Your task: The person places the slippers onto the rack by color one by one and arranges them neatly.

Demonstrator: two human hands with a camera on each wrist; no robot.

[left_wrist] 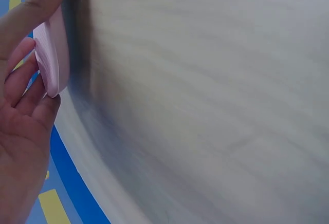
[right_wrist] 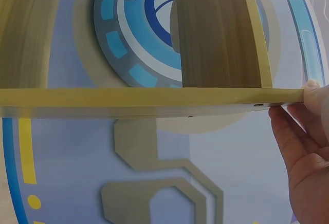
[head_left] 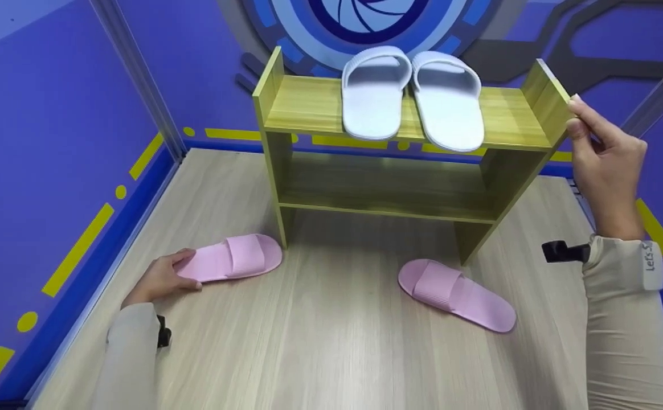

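In the head view my left hand [head_left: 163, 278] grips a pink slide slipper [head_left: 209, 263] by its heel end. The left wrist view shows the thumb on one side of that slipper [left_wrist: 57, 54] and the fingers on the other. Its toe points right, toward the rack's left leg. My right hand [head_left: 609, 156] pinches the top of the right side panel of a wooden shoe rack [head_left: 542, 108]; the thumb and fingers lie on opposite faces of the panel [right_wrist: 154, 98]. A second pink slipper [head_left: 485, 304] lies on the floor before the rack's right side, its toe pointing left.
Two white slippers [head_left: 374, 111] stand side by side on the top shelf, heels over its front edge. A lower shelf [head_left: 383, 182] spans the rack. Behind it rises a patterned blue wall [head_left: 212, 68]; another wall [head_left: 64, 142] borders the wood-look floor [head_left: 331, 341] on the left.
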